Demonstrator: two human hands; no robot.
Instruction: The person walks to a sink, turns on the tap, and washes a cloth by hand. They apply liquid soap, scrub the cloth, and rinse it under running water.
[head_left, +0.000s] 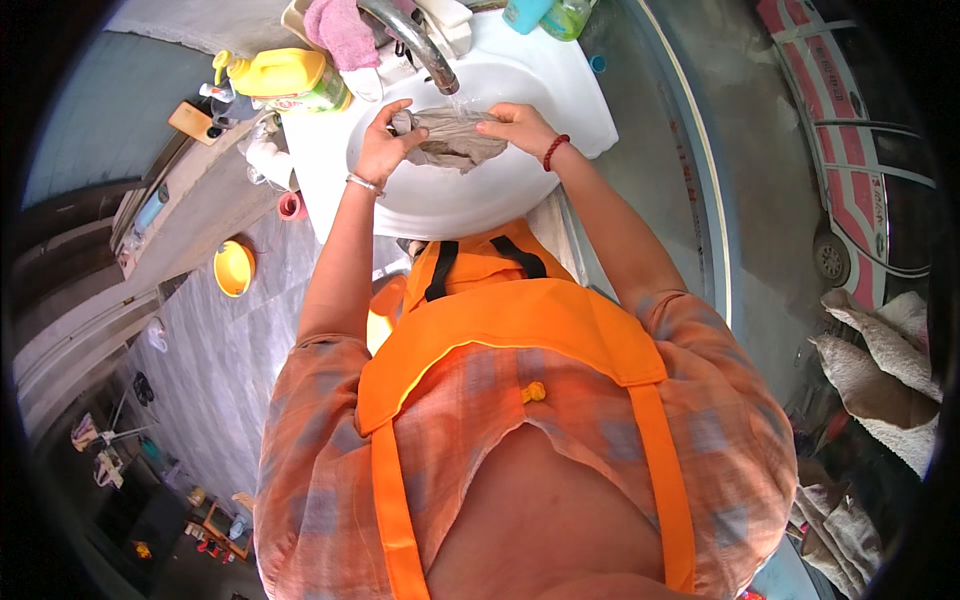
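Observation:
A wet beige-grey cloth (454, 139) is stretched between my two hands over the white washbasin (450, 206). My left hand (386, 146) pinches its left edge between thumb and fingers. On the opposite side, my right hand (521, 131) grips the cloth's upper right edge. Water runs from the curved metal faucet (416, 41) onto the top of the cloth. The lower edge of the cloth hangs unevenly above the bowl.
Left on the basin rim lies a yellow detergent jug (289, 79) with a pump. A pink towel (341, 34) is bunched beside the faucet. Bottles (566, 19) stand at the back right. A yellow basin (234, 268) and a red-pink cup (291, 205) sit at lower left.

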